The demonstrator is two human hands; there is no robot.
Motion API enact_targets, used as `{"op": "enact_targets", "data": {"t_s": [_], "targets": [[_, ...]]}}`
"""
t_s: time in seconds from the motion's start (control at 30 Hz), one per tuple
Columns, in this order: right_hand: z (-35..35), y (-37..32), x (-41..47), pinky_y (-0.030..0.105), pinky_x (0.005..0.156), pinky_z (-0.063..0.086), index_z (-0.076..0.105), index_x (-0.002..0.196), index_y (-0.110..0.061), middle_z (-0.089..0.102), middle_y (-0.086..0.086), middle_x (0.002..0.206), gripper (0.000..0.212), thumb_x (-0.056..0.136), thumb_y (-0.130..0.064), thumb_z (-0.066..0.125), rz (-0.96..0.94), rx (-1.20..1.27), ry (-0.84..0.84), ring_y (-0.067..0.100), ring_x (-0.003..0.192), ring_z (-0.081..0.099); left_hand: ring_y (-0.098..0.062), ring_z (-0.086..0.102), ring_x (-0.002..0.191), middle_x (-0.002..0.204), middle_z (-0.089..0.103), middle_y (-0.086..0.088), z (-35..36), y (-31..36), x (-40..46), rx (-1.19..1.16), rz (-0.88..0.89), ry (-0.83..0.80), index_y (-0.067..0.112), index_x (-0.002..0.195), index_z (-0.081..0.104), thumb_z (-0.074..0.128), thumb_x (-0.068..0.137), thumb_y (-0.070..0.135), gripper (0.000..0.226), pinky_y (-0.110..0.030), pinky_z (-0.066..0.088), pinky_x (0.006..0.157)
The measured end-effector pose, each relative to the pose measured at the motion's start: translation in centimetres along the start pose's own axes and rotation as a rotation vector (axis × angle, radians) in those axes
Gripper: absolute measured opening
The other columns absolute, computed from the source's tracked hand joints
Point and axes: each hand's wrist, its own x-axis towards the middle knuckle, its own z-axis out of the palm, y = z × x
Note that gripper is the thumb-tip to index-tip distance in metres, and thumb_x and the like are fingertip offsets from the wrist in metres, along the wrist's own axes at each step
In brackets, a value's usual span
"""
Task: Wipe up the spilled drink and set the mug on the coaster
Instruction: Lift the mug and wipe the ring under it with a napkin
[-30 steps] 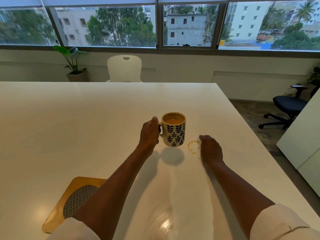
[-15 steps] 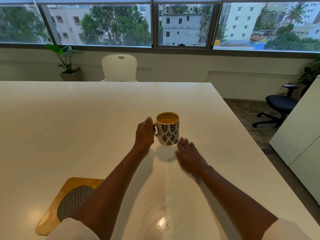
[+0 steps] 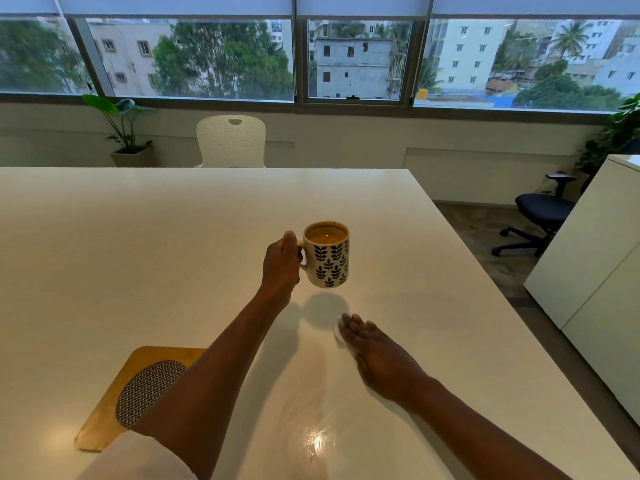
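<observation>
My left hand point(image 3: 281, 263) grips the handle of a cream mug point(image 3: 328, 258) with a blue leaf pattern, full of a tan drink, and holds it lifted above the white table point(image 3: 138, 244); the mug's shadow lies below it. My right hand point(image 3: 375, 348) lies flat on the table just right of that shadow, pressing down a small white tissue point(image 3: 337, 330) whose edge peeks out at the fingertips. No brown ring shows on the surface. A wooden coaster point(image 3: 114, 407) with a round woven centre sits near the front left, partly under my left forearm.
A white chair point(image 3: 231, 142) stands at the table's far side and a potted plant point(image 3: 126, 133) beside it. A black office chair point(image 3: 540, 216) and a white cabinet point(image 3: 588, 271) are on the right. The table's right edge runs diagonally near my right arm.
The brown ring seen beside the mug one second ago is gone. My right hand swept left across it with the tissue, then back toward me. The mug stays lifted.
</observation>
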Motion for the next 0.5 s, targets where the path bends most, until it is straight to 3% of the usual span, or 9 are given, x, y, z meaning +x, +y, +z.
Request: {"op": "enact_targets", "data": {"t_s": [0.17, 0.3, 0.5], "targets": [[-0.9, 2.1, 0.7, 0.021, 0.117, -0.003, 0.018, 0.155, -0.017, 0.013, 0.003, 0.163, 0.062, 0.097, 0.000, 0.031, 0.144, -0.020, 0.108, 0.014, 0.151, 0.009, -0.013, 0.031, 0.049, 0.061, 0.040, -0.003, -0.6, -0.1, -0.6, 0.011, 0.009, 0.003, 0.013, 0.065, 0.041, 0.028, 0.105, 0.036, 0.047, -0.025, 0.027, 0.045], [-2.6, 5.4, 2.3, 0.030, 0.121, 0.003, 0.016, 0.155, -0.010, 0.011, 0.010, 0.164, 0.060, 0.097, 0.003, 0.026, 0.353, -0.100, 0.132, 0.021, 0.152, 0.009, -0.014, 0.033, 0.050, 0.061, 0.041, -0.003, -1.1, -0.4, -0.8, 0.028, 0.015, 0.008, 0.012, 0.066, 0.042, 0.028, 0.105, 0.035, 0.047, -0.025, 0.028, 0.047], [-3.7, 7.5, 6.3, 0.033, 0.120, 0.009, 0.023, 0.152, -0.007, 0.020, 0.012, 0.162, 0.065, 0.091, 0.003, 0.043, 0.475, -0.039, 0.116, 0.027, 0.150, 0.015, -0.014, 0.034, 0.050, 0.060, 0.041, -0.003, -1.4, -1.1, -0.7, 0.043, 0.006, 0.012, 0.012, 0.067, 0.041, 0.028, 0.105, 0.036, 0.047, -0.025, 0.029, 0.046]]}}
